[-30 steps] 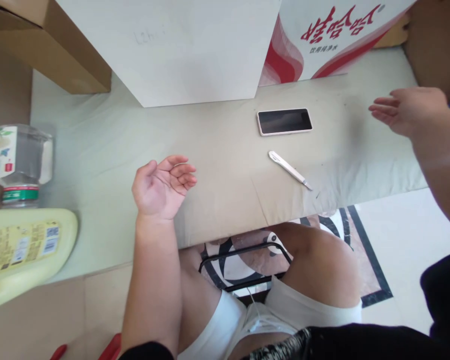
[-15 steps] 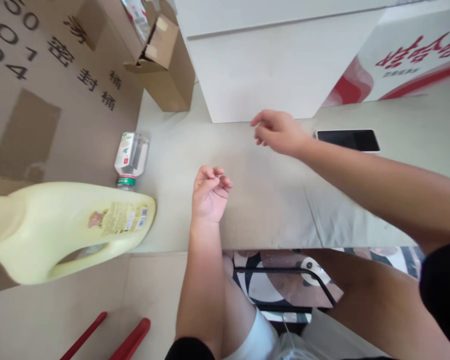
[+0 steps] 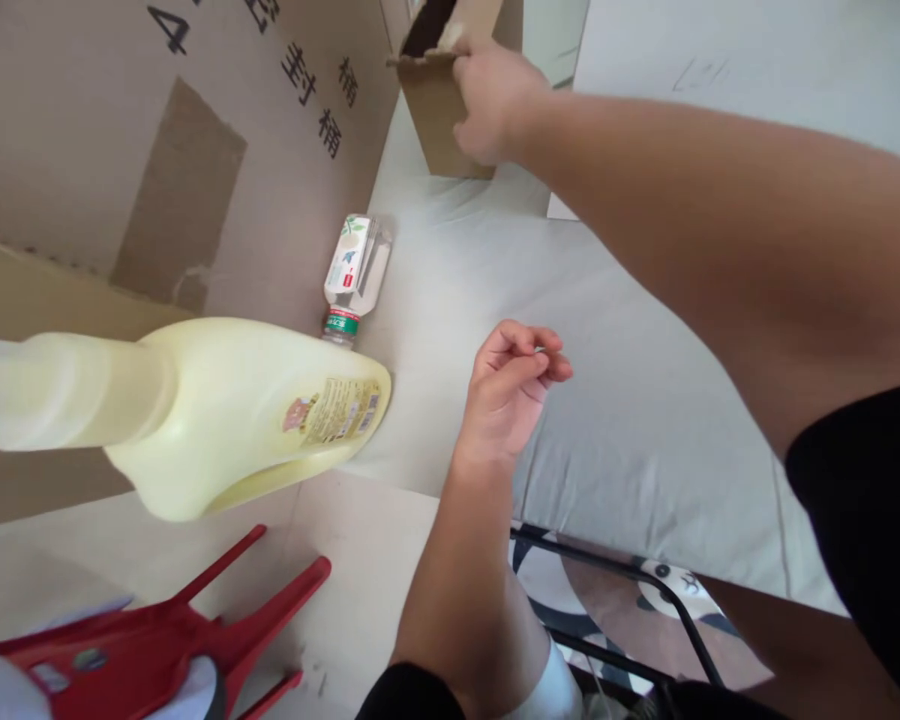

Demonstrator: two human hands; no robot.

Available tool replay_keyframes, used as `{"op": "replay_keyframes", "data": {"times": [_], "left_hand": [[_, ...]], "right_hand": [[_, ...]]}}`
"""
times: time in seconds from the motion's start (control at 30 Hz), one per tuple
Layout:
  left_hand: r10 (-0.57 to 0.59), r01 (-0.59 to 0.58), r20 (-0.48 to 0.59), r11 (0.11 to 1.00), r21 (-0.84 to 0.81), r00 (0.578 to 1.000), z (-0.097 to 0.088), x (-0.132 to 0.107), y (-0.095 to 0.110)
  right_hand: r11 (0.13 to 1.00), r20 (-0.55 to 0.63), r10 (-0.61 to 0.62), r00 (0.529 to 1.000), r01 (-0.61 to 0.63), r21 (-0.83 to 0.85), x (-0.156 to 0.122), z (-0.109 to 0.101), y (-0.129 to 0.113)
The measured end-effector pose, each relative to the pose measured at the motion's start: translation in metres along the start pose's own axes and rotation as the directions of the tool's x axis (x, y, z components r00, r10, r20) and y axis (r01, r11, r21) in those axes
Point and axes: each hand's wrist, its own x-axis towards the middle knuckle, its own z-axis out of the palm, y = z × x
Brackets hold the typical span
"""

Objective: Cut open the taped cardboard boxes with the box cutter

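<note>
My right hand is at the small brown cardboard box at the top, its fingers bent over the torn upper edge and its thumb against the side. Only a dark part of the box's inside shows. Above the pale cloth, my left hand is turned palm up. Its thumb presses against the curled fingers, and a tiny pale spot shows at the pinch, too small to name. Left of that hand lies a clear bottle with a green cap, near a large pale yellow jug.
A big printed carton walls off the left side. At the upper right stands a white box. Pale cloth covers the work surface. Below are a red plastic stool and a black metal frame.
My right hand has moved left and away from me onto the cardboard box. My left hand keeps its pinch. The view has swung left, bringing the red stool into sight.
</note>
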Motion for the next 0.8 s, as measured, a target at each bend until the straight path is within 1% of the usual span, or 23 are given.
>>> {"op": "replay_keyframes", "data": {"times": [0.03,0.1,0.13,0.17,0.2,0.23,0.27,0.33,0.37,0.43,0.47,0.5,0.53,0.6,0.67,0.7,0.73,0.77,0.8], "left_hand": [[-0.002,0.002,0.003,1.000,-0.001,1.000,0.001,0.000,0.001],[0.001,-0.001,-0.013,1.000,0.009,1.000,0.003,-0.001,0.001],[0.023,-0.022,-0.043,1.000,0.019,0.999,0.004,-0.001,0.001],[0.069,-0.066,-0.093,0.997,0.035,0.993,0.005,-0.001,0.001],[0.136,-0.126,-0.165,0.990,0.065,0.977,0.006,-0.001,0.000],[0.217,-0.194,-0.247,0.974,0.115,0.944,0.006,-0.001,-0.001],[0.302,-0.256,-0.327,0.950,0.178,0.896,0.006,-0.001,-0.002],[0.457,-0.343,-0.442,0.885,0.316,0.772,0.005,0.000,-0.005],[0.529,-0.384,-0.470,0.844,0.374,0.706,0.004,0.001,-0.006],[0.667,-0.485,-0.476,0.744,0.459,0.574,0.003,0.002,-0.008],[0.721,-0.527,-0.459,0.692,0.493,0.519,0.003,0.003,-0.009],[0.758,-0.546,-0.436,0.652,0.525,0.485,0.003,0.004,-0.009],[0.776,-0.543,-0.414,0.630,0.556,0.476,0.003,0.005,-0.010],[0.803,-0.526,-0.325,0.579,0.623,0.500,0.005,0.008,-0.012],[0.820,-0.532,-0.226,0.525,0.664,0.527,0.009,0.011,-0.015],[0.799,-0.529,-0.201,0.540,0.655,0.566,0.012,0.013,-0.018],[0.767,-0.531,-0.150,0.556,0.639,0.624,0.016,0.015,-0.021],[0.738,-0.538,-0.085,0.561,0.629,0.669,0.019,0.017,-0.024],[0.709,-0.542,-0.022,0.559,0.627,0.705,0.023,0.018,-0.028]], "right_hand": [[0.998,0.004,0.038,0.999,-0.038,-0.049,-0.002,-0.003,-0.001],[0.983,-0.006,0.111,0.994,-0.111,-0.145,-0.016,-0.009,-0.005],[0.981,-0.023,0.102,0.994,-0.105,-0.162,-0.027,-0.012,-0.008],[0.982,-0.039,0.080,0.996,-0.085,-0.169,-0.040,-0.015,-0.011],[0.983,-0.054,0.053,0.997,-0.062,-0.173,-0.057,-0.018,-0.013],[0.984,-0.063,0.028,0.998,-0.038,-0.176,-0.075,-0.020,-0.015],[0.985,-0.074,0.009,0.997,-0.022,-0.173,-0.097,-0.022,-0.015],[0.990,-0.109,-0.019,0.994,0.003,-0.140,-0.147,-0.026,-0.011],[0.998,-0.181,-0.043,0.983,0.033,-0.058,-0.176,-0.028,-0.008],[0.993,-0.343,-0.039,0.938,0.075,0.092,-0.238,-0.037,0.000],[0.985,-0.372,-0.044,0.927,0.103,0.141,-0.270,-0.043,0.004],[0.976,-0.383,-0.057,0.922,0.132,0.173,-0.302,-0.049,0.007],[0.968,-0.399,-0.071,0.914,0.160,0.194,-0.332,-0.056,0.010],[0.963,-0.428,-0.051,0.902,0.158,0.219,-0.386,-0.068,0.012],[0.953,-0.520,0.005,0.854,0.154,0.262,-0.425,-0.076,0.014],[0.942,-0.577,0.030,0.816,0.171,0.290,-0.439,-0.078,0.017],[0.929,-0.632,0.051,0.773,0.196,0.315,-0.450,-0.079,0.020],[0.917,-0.671,0.062,0.739,0.224,0.330,-0.459,-0.080,0.025],[0.913,-0.689,0.061,0.722,0.238,0.330,-0.466,-0.079,0.031]]}}
